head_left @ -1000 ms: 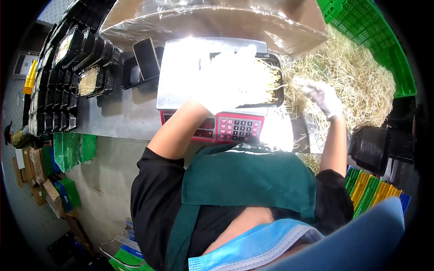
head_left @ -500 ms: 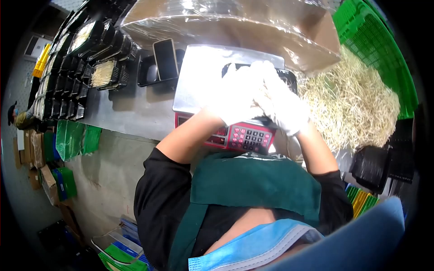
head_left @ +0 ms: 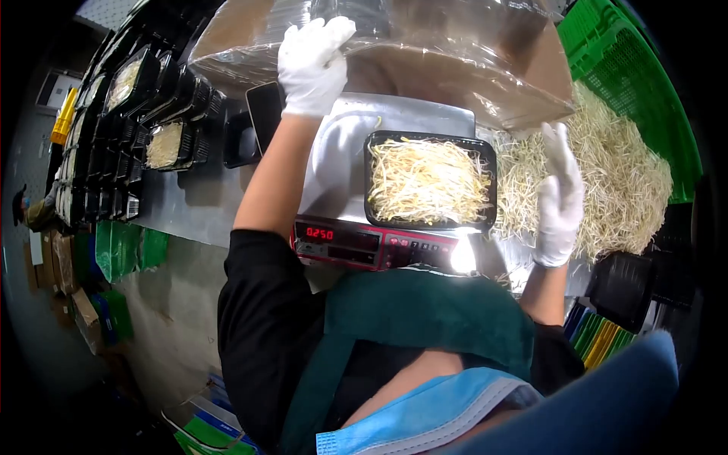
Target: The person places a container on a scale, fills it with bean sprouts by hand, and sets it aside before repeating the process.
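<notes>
A black plastic tray (head_left: 369,205) heaped with bean sprouts (head_left: 428,182) rests on the steel plate of a red weighing scale (head_left: 341,246), whose display reads 0.250. My left hand (head_left: 312,67), in a white glove, is raised beyond the scale in front of the plastic-wrapped cardboard, its fingers loosely apart and nothing visible in them. To the right of the tray, my gloved right hand (head_left: 560,201) is held open over the edge of a large pile of bean sprouts (head_left: 622,189), fingers stretched out. Neither hand touches the tray.
Plastic-covered cardboard (head_left: 455,76) stands along the back. Stacks of black trays (head_left: 114,144), some with sprouts, fill the left. A phone (head_left: 263,114) leans by a small black tray (head_left: 241,140). A green crate (head_left: 644,106) borders the pile.
Both hands have come off the tray on the scale. My left hand went up and to the left, my right hand to the right, uncovering the sprouts and the lit display.
</notes>
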### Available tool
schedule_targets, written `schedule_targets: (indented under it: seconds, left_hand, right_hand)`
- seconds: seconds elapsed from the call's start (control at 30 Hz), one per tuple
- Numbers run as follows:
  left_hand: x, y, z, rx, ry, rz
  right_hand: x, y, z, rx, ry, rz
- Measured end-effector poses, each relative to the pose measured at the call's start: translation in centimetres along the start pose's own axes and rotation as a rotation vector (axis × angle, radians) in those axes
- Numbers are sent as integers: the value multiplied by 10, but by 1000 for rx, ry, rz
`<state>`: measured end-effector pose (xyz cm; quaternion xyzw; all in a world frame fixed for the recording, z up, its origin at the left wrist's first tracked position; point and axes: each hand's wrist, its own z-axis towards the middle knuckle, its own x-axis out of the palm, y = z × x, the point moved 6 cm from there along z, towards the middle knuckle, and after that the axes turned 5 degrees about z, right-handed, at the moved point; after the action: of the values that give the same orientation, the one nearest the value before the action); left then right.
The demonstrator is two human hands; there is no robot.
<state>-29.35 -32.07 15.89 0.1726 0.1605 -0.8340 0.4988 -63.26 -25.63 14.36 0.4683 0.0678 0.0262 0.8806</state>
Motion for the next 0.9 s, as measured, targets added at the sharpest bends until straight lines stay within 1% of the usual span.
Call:
schedule_targets:
  seconds: [0.03,0.07,0.1,0.13,0.17,0.2,0.27,0.3,0.33,0.4,0.43,0.47,0.53,0.57,0.6,0.63,0.67,0.7,0.73,0.77,0.8,0.83,0.87,0.9]
  left_hand:
    - [-15,-8,-1,33,-116,-186]
    - [-35,-26,3,0,-68,-346]
    - [-47,-50,15,-170,37,-984]
    - [-51,-60,18,-365,365,-1371]
    - [-54,-70,13,-368,364,-1368]
    - [-55,-91,8,-275,412,-1513]
    - [-63,-123,-7,-70,496,-1782]
    - [-59,-113,-29,-183,586,-1552]
    - [-51,-108,-50,-499,610,-1446]
    - [-51,-102,-69,-586,551,-1304]
    - [-57,-103,-77,-610,539,-1284]
    - [-63,-103,-83,-652,501,-1281]
    - [-71,-101,-87,-705,430,-1286]
    - [-74,-102,-88,-702,427,-1284]
    - [-81,-110,-81,-597,375,-1471]
    - [-87,-119,-74,-481,321,-1656]
    - [-87,-125,-69,-472,325,-1665]
    - [-90,-129,-55,-641,238,-1642]
    - [-92,-130,-49,-808,149,-1609]
    - [-91,-133,-56,-912,157,-1819]
    - [-73,-111,-100,-940,434,-1456]
    - [-80,-127,-88,-931,389,-1637]
    - [-90,-147,-78,-925,341,-1819]
    - [-89,-149,-83,-1052,302,-1874]
  right_hand:
    - [-13,-4,-1,133,-65,38]
    - [-22,-4,-2,269,-128,77]
    - [-22,4,3,225,-89,47]
    - [-21,11,13,177,-50,20]
    - [-10,18,22,251,-47,65]
    - [-9,17,26,251,-42,69]
    - [18,9,26,457,302,341]
    - [39,21,22,556,509,301]
    - [44,19,13,584,562,287]
    - [57,25,-7,601,400,335]
    - [64,33,-5,490,380,311]
    - [63,38,-9,423,231,330]
    - [59,31,-9,414,159,345]
    - [61,31,-13,452,190,432]
    - [64,30,-17,538,383,356]
    - [63,31,-20,559,392,281]
    - [64,35,-22,580,397,205]
    - [62,29,-24,587,337,253]
    - [60,30,-26,582,326,247]
    - [51,34,-24,513,195,226]
    - [43,39,-22,442,63,207]
    - [42,45,-22,500,51,178]
    - [39,43,-27,500,35,176]
    - [42,41,-34,474,108,218]
